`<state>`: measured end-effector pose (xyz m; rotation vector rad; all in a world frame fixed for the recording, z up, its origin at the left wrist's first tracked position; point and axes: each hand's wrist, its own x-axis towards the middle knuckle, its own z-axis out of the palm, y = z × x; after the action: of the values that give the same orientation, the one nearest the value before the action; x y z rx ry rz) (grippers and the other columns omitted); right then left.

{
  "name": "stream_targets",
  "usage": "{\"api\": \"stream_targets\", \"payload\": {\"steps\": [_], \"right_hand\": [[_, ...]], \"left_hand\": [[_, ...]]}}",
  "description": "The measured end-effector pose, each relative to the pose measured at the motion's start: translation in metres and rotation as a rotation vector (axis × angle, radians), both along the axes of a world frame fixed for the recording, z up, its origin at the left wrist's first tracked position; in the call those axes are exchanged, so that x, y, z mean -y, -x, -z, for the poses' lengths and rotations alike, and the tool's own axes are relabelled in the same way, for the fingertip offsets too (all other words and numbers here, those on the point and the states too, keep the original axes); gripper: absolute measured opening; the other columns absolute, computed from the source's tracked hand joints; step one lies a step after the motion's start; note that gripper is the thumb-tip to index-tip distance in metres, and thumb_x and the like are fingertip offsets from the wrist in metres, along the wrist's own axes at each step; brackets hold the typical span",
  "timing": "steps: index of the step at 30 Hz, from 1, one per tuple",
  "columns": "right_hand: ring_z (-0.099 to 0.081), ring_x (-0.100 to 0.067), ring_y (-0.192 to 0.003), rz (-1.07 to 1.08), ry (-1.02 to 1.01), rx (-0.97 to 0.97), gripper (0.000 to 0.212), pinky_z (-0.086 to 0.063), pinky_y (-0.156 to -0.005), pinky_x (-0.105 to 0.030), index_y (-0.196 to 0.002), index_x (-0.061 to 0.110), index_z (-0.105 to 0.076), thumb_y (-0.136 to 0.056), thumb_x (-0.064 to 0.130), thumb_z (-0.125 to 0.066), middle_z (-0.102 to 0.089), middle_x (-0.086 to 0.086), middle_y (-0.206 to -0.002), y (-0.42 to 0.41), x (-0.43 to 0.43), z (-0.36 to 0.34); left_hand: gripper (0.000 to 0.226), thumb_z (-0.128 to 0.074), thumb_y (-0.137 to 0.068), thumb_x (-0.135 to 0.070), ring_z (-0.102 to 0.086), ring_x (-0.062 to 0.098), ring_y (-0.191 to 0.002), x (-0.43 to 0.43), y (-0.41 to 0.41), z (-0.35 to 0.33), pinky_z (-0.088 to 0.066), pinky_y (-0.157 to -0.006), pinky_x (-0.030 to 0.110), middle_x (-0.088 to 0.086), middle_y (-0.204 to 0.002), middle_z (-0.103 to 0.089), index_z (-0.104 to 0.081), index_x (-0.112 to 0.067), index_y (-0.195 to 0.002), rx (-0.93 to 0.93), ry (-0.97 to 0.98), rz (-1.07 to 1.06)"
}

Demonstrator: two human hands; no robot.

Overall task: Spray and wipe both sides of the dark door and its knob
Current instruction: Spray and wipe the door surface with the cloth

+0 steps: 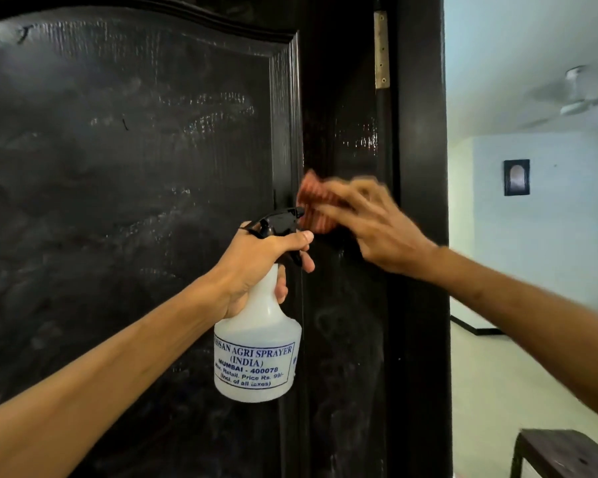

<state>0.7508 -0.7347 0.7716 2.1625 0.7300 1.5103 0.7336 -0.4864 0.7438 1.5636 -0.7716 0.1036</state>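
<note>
Pressing cloth [313, 205] on door [135, 167] w/ right hand [384, 232] (sprayer [256, 339] overlaps; hinge [381, 50] above).

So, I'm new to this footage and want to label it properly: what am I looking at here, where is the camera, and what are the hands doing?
There is no machine here, just a person's two bare hands. The single picture comes from a camera worn on the head, looking forward and down. The left hand grips a white spray bottle by its neck. The right hand, blurred, presses a reddish cloth against the dark door, lower than the metal hinge. The door shows pale streaks.
</note>
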Motion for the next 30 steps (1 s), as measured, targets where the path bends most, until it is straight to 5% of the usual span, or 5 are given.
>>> {"api": "stream_targets", "payload": {"steps": [3, 8, 15, 20, 30], "right_hand": [[-0.037, -0.034, -0.126, 0.041, 0.092, -0.055, 0.068, -0.036, -0.108, -0.044, -0.149, 0.016, -0.051, -0.082, 0.009, -0.039, -0.038, -0.012, -0.156, 0.005, 0.005, 0.013], [-0.032, -0.03, -0.125, -0.003, -0.25, 0.08, 0.065, -0.036, -0.111, -0.048, -0.151, 0.018, -0.049, -0.088, -0.002, -0.046, -0.039, -0.012, -0.155, 0.006, -0.006, -0.032], [-0.039, -0.035, -0.126, -0.001, 0.095, -0.088, 0.064, -0.042, -0.107, -0.048, -0.146, 0.017, -0.047, -0.083, 0.006, -0.045, -0.032, -0.011, -0.158, 0.009, 0.004, 0.1], [-0.033, -0.029, -0.126, -0.015, -0.267, 0.075, 0.06, -0.034, -0.111, -0.04, -0.151, 0.016, -0.05, -0.092, 0.006, -0.045, -0.039, -0.012, -0.157, 0.007, 0.002, 0.025], [-0.035, -0.034, -0.125, 0.044, -0.078, 0.068, 0.06, -0.038, -0.107, -0.047, -0.147, 0.016, -0.054, -0.088, 0.006, -0.045, -0.041, -0.014, -0.155, 0.005, 0.014, 0.087]], "left_hand": [[0.024, -0.071, -0.098, -0.023, -0.043, 0.025, -0.037, 0.0, 0.001, 0.018, -0.043, -0.044, 0.029, 0.023, -0.09, -0.076, -0.07, 0.001, -0.098, 0.02, -0.031, -0.014], [0.022, -0.071, -0.098, -0.021, -0.043, 0.027, -0.041, 0.004, 0.003, 0.025, -0.044, -0.046, 0.029, 0.021, -0.087, -0.076, -0.071, 0.0, -0.092, 0.051, -0.021, -0.038], [0.023, -0.07, -0.1, -0.025, -0.046, 0.028, -0.041, -0.001, 0.006, 0.058, -0.046, -0.046, 0.029, 0.019, -0.089, -0.077, -0.073, -0.006, -0.087, 0.06, -0.033, -0.039], [0.038, -0.071, -0.095, -0.042, -0.051, 0.032, -0.039, 0.004, 0.0, 0.078, -0.049, -0.071, 0.037, 0.04, -0.083, -0.067, -0.073, -0.008, -0.079, 0.11, -0.093, -0.11], [0.025, -0.071, -0.099, -0.031, -0.054, 0.023, -0.037, 0.001, 0.007, 0.145, -0.062, -0.089, 0.056, 0.005, -0.075, -0.077, -0.073, -0.012, -0.083, 0.05, -0.169, -0.158]]}}
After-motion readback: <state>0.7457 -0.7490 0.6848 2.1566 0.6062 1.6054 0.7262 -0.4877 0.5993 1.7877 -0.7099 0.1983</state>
